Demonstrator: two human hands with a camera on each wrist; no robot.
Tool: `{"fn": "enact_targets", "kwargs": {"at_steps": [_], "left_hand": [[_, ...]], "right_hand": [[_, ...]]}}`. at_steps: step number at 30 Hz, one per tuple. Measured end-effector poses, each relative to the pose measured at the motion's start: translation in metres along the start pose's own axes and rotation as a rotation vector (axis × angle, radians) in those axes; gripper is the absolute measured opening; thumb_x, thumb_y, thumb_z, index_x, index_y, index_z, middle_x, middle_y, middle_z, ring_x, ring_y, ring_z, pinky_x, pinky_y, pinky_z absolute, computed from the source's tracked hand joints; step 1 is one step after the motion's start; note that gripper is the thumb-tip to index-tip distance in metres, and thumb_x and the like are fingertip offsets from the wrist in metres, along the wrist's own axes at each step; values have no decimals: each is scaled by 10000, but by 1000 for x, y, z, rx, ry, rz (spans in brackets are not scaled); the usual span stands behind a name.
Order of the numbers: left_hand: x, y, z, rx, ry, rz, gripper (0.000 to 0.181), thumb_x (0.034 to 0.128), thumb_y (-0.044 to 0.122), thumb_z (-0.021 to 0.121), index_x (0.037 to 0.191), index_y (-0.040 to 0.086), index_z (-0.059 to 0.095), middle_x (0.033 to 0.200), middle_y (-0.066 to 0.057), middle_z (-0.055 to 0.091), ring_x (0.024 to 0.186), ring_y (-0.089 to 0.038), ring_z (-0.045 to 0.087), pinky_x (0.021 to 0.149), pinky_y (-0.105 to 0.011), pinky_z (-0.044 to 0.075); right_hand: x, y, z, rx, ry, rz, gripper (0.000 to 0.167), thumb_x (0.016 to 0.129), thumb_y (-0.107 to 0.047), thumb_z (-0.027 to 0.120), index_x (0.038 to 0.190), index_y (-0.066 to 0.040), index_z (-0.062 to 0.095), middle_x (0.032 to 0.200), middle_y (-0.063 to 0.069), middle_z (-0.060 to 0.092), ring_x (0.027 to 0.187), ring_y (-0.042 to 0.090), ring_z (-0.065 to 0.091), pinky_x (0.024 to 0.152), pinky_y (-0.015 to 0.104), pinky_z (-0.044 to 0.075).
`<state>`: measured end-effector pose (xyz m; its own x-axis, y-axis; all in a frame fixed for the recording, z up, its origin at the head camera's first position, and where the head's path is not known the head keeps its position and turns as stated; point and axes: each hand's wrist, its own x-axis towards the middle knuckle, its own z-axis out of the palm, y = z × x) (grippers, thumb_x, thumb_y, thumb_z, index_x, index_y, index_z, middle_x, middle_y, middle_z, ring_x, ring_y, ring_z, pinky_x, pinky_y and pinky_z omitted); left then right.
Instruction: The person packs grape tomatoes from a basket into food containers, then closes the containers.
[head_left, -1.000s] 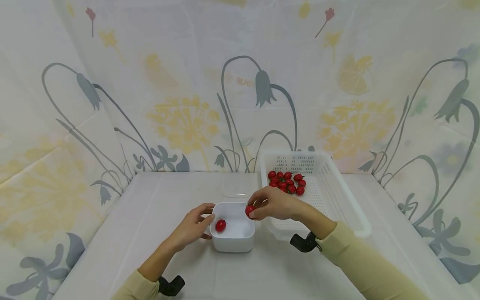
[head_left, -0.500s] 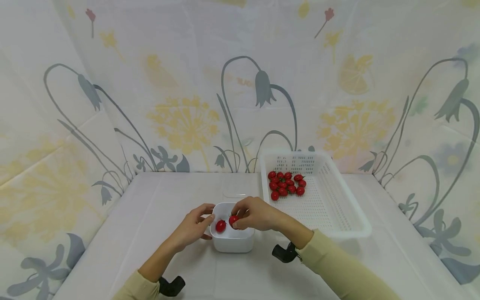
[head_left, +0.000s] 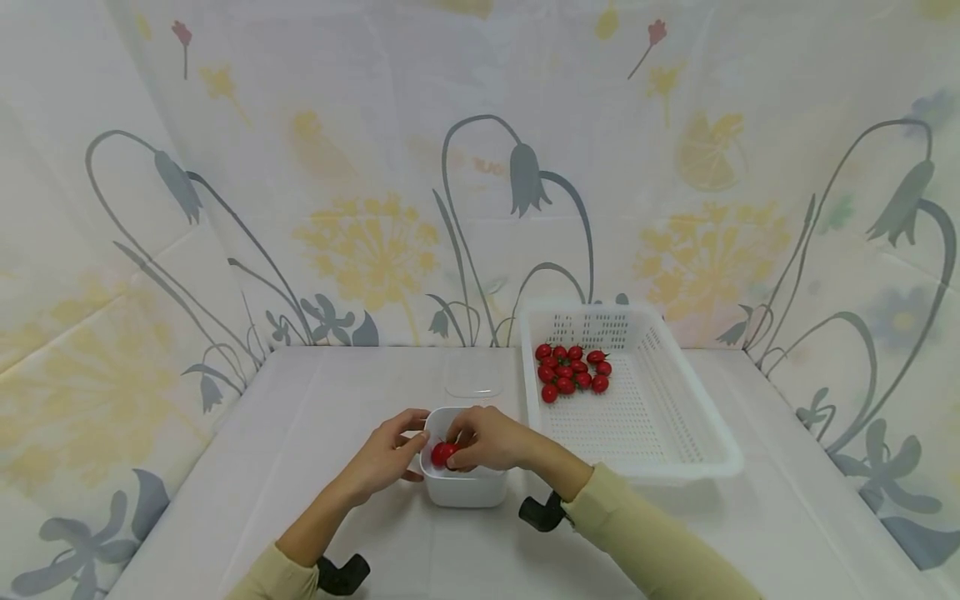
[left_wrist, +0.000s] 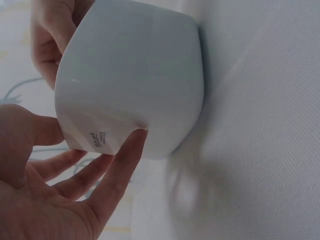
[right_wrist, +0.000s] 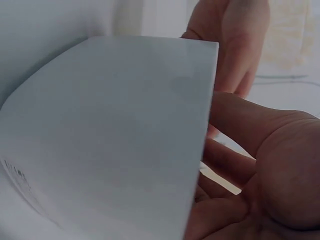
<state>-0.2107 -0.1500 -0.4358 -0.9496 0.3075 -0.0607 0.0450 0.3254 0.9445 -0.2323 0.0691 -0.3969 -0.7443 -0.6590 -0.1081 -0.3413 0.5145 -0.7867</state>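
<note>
A small white box (head_left: 465,492) stands in front of the person. My left hand (head_left: 384,458) holds it at its left side, thumb at the rim and fingers spread against the outer wall (left_wrist: 135,65). Inside, one cherry tomato (head_left: 438,456) lies near the left wall. My right hand (head_left: 491,439) reaches over the rim into the box and pinches a second cherry tomato (head_left: 452,451), which touches the first. Its fingertips are partly hidden. From the right wrist, the box wall (right_wrist: 115,125) hides the tomatoes and part of the right hand (right_wrist: 280,160).
A white perforated basket (head_left: 701,408) stands to the right, with several cherry tomatoes (head_left: 564,372) grouped at its far left. A clear lid-like piece (head_left: 472,387) lies behind the box. The white tablecloth (head_left: 315,392) meets a floral backdrop at the rear.
My right hand has moved left and down from the box's right rim into the box, carrying a cherry tomato up to the one inside. The left hand has stayed in place.
</note>
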Motion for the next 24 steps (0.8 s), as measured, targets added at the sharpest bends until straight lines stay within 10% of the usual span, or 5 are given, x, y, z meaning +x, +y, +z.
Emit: {"fn": "enact_targets", "kwargs": {"at_steps": [10, 24], "left_hand": [[1, -1, 0, -4, -2, 8, 360, 1057, 142, 555, 1408, 59, 537, 1411, -257, 545, 1138, -388, 648, 693, -420, 648], [0, -1, -1, -7, -12, 15, 366, 1062, 134, 540, 1418, 50, 526, 1433, -275, 521, 1177, -431, 622, 703, -440, 647]], "right_hand": [[20, 2, 13, -254, -6, 10, 145, 868, -100, 794, 995, -36, 764, 855, -1, 732, 773, 81, 620, 692, 226, 527], [30, 9, 24, -168, -44, 42, 163, 857, -49, 803, 1007, -25, 744, 816, 4, 724, 729, 82, 606, 720, 210, 544]]}}
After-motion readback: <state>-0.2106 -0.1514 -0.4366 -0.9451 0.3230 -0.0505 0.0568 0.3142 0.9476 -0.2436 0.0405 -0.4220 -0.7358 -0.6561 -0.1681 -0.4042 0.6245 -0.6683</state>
